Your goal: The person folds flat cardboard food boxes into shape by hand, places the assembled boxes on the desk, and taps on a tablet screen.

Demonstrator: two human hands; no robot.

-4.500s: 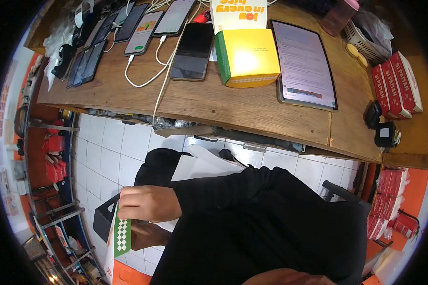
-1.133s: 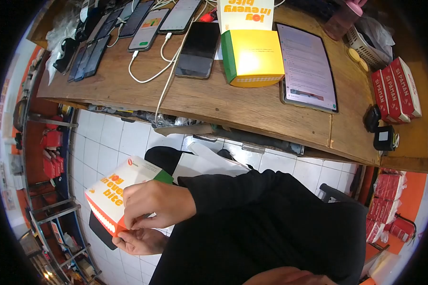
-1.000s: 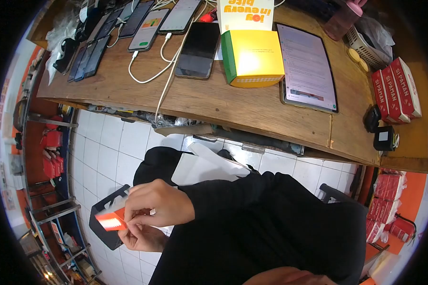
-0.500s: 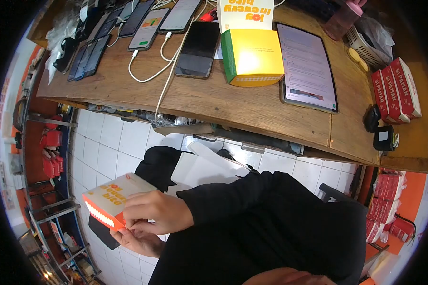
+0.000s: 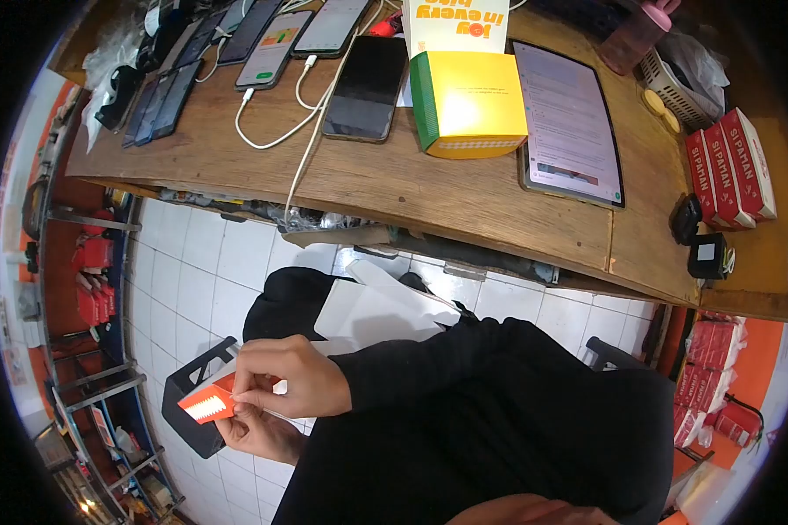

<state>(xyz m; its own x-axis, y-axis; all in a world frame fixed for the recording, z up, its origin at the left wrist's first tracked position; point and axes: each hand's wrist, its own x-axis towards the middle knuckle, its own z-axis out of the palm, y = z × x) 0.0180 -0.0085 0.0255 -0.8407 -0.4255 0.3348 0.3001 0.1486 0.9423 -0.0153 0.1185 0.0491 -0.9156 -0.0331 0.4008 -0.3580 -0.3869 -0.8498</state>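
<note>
A cardboard food box (image 5: 207,406) with an orange side and a white zigzag pattern is at the lower left, tilted so that little of its printed face shows. My right hand (image 5: 298,378) is above it, thumb and fingers pinched at its orange edge. From below, my left hand (image 5: 261,432) grips the same corner, its fingertips meeting those of my right hand. Part of the box is hidden behind my fingers. Beyond my right sleeve lies an open white piece of cardboard (image 5: 372,313) over a dark shape.
On the wooden desk (image 5: 464,197) stand a yellow and green box (image 5: 477,101), a tablet (image 5: 569,122), a black phone (image 5: 366,92) and several other phones with white cables. Red boxes (image 5: 731,166) stand at the right. A metal shelf (image 5: 101,385) is at the left.
The box has turned in my hands, so its printed white top no longer shows and the orange side is seen shorter. My right hand has moved slightly upward.
</note>
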